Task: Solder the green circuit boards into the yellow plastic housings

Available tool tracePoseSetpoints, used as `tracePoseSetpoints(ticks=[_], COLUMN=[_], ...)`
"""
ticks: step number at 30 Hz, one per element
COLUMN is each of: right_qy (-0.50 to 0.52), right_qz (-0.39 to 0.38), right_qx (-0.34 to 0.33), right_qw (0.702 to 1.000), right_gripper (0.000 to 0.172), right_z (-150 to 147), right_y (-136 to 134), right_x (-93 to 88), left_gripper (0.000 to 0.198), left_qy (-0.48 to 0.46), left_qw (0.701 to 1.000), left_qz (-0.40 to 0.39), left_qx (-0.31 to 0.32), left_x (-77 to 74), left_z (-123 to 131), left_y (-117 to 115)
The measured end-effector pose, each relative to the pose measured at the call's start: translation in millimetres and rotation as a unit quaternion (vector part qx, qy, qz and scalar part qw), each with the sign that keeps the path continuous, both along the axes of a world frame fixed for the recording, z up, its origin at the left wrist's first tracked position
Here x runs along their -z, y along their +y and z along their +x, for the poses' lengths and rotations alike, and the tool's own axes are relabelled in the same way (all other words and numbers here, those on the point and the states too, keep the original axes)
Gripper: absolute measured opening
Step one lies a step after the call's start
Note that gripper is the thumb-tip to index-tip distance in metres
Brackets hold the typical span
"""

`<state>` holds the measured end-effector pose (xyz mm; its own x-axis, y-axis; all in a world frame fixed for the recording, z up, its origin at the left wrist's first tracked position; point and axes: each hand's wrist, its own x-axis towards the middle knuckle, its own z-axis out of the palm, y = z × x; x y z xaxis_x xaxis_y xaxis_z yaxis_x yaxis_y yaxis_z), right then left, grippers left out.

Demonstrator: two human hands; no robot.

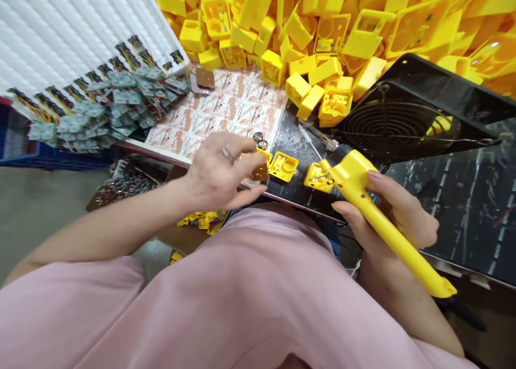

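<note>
My left hand [220, 170] pinches a small brown circuit board [260, 173] at the near edge of the black work mat [463, 197], beside an open yellow plastic housing [284, 166]. My right hand [387, 208] is wrapped round the handle of a yellow soldering iron [382, 218]. Its metal tip [314, 132] points away from me, toward the back left. A second small yellow housing [318, 176] lies just under the iron's head, with a thin wire on it.
A big heap of yellow plastic housings [322, 25] fills the back. A black fan [395, 122] stands at the right. Green circuit boards with wires [108, 100] pile at the left beside printed label sheets [226, 108]. My pink-clad lap [242, 294] fills the foreground.
</note>
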<state>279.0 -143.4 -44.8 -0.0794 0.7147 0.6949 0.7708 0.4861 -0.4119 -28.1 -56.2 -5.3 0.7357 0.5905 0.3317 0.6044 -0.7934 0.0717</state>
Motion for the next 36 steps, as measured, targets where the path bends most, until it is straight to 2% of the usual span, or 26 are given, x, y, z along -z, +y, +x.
tracePoseSetpoints(ticks=[3, 5, 8, 11, 13, 15, 17, 19, 21, 25, 28, 32, 36], right_qy=[0.008, 0.01, -0.023, -0.085, -0.11, -0.128, -0.138, -0.128, -0.108, -0.109, -0.11, -0.117, -0.102], right_qz=[0.015, 0.008, -0.013, -0.021, -0.017, -0.011, -0.015, -0.028, -0.041, -0.049, -0.06, -0.1, -0.082], right_qx=[-0.029, -0.056, -0.071, -0.079, -0.095, -0.104, -0.107, -0.114, -0.126, -0.146, -0.151, -0.157, -0.121], right_qw=[0.999, 0.998, 0.997, 0.993, 0.989, 0.986, 0.984, 0.985, 0.985, 0.982, 0.981, 0.975, 0.984], right_gripper=[0.062, 0.058, 0.044, 0.027, 0.022, 0.028, 0.031, 0.036, 0.043, 0.047, 0.05, 0.049, 0.045], right_z=[-5, -10, -20, -31, -38, -45, -48, -49, -47, -43, -43, -44, -45], right_y=[4, 7, 13, 21, 28, 34, 38, 40, 40, 43, 47, 52, 48], right_x=[-0.7, -5.2, -12.6, -11.8, -5.5, 2.7, 9.4, 12.7, 13.1, 12.4, 15.6, 21.7, 26.6], left_gripper=[0.031, 0.025, 0.031, 0.039, 0.044, 0.044, 0.041, 0.04, 0.04, 0.04, 0.036, 0.031, 0.028], left_qy=[0.036, 0.032, -0.027, -0.09, -0.098, -0.052, 0.024, 0.076, 0.071, 0.051, 0.061, 0.014, -0.001], left_qw=[0.997, 0.999, 0.997, 0.97, 0.95, 0.95, 0.967, 0.984, 0.994, 0.997, 0.991, 0.99, 0.988], left_qz=[0.066, 0.037, -0.073, -0.209, -0.276, -0.275, -0.204, -0.108, -0.048, -0.029, 0.0, 0.023, -0.023], left_qx=[-0.017, -0.017, -0.028, -0.087, -0.111, -0.135, -0.149, -0.124, -0.063, 0.059, 0.123, 0.141, 0.151], left_x=[15.9, 16.4, 2.5, -11.3, -12.7, -8.3, -1.2, 5.1, 8.8, 8.3, 8.3, 17.7, 24.7], left_z=[-3, -2, 1, 2, 2, -2, -10, -19, -29, -39, -35, -20, -8], left_y=[-15, -12, 8, 30, 38, 38, 33, 27, 23, 22, 24, 28, 33])
